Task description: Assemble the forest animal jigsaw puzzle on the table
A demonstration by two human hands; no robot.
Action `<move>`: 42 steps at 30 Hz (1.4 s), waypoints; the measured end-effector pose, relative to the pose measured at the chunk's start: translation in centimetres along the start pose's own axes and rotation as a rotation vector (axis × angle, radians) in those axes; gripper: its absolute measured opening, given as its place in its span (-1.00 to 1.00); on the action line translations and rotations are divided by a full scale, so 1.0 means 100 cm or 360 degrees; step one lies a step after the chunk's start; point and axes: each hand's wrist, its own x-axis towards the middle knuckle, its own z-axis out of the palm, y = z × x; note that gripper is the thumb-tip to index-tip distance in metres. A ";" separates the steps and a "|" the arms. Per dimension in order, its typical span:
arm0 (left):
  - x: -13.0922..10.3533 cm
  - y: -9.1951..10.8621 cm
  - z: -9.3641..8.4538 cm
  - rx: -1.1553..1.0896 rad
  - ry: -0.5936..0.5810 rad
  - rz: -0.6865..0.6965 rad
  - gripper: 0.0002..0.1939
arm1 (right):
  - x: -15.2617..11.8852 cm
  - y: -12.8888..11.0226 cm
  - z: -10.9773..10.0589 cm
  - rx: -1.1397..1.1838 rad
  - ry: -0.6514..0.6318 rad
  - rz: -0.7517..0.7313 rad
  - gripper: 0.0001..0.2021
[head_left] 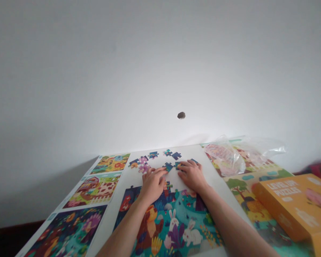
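Observation:
A partly joined jigsaw puzzle (176, 228) with rabbits and a bear-like animal lies in front of me on the white table. My left hand (153, 182) is above its upper edge, fingers lying forward and fingertips beside a dark blue puzzle piece (168, 166). Resting over loose pieces to the right, my right hand (192, 175) has its fingers apart and touches a blue piece with a yellow patch (178, 166). Another dark piece (194, 161) shows behind that hand. Below the left fingers, a colourful piece (168, 185) sits at the puzzle's top edge.
Several loose pieces (143, 160) lie toward the wall (149, 89), which has a hole (181, 115). Picture sheets (93, 191) line the left side. On the right are a clear plastic bag (227, 157), another farm animal picture (240, 192) and an orange puzzle box (296, 203).

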 end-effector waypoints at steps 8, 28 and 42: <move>-0.002 0.003 -0.002 0.0038 0.0006 0.0008 -0.69 | -0.001 0.002 -0.011 0.0044 0.0116 0.0079 -0.76; -0.001 0.013 -0.011 0.0043 -0.0122 -0.0101 -0.61 | 0.112 0.013 0.010 -0.0103 -0.0262 -0.0057 -0.39; 0.000 0.009 -0.007 -0.0063 -0.0042 -0.0065 -0.62 | 0.042 0.001 -0.019 0.0700 0.0279 0.0271 -0.88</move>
